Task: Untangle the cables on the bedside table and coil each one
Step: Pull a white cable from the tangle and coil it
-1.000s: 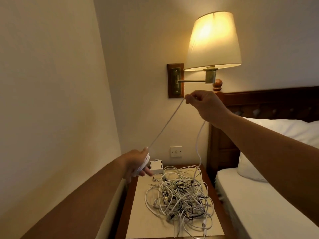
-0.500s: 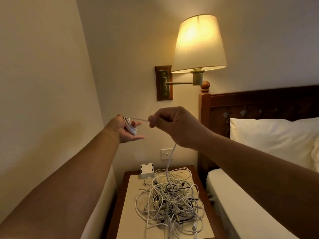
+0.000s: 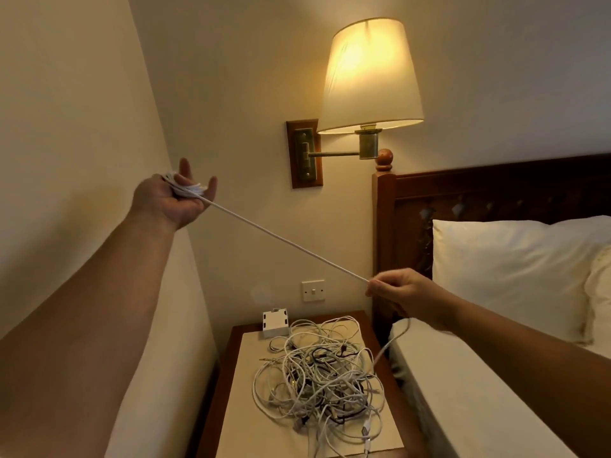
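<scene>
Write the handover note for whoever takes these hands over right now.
Left hand holds several wound loops of the white cable, raised.
Right hand pinches the same cable, taut between the hands; its tail drops into the tangle on the bedside table.
Done: one cable partly coiled.
To do: finish this coil, then free and coil the rest of the pile.

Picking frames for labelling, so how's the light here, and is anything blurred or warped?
Head view: warm, dim light from the lamp, nearly blown out itself. Head view: the cable from left hand to right hand is sharp, looking softer below the right hand. Head view: wide-angle stretch enlarges the arms at the edges; the tangle stays readable.
</scene>
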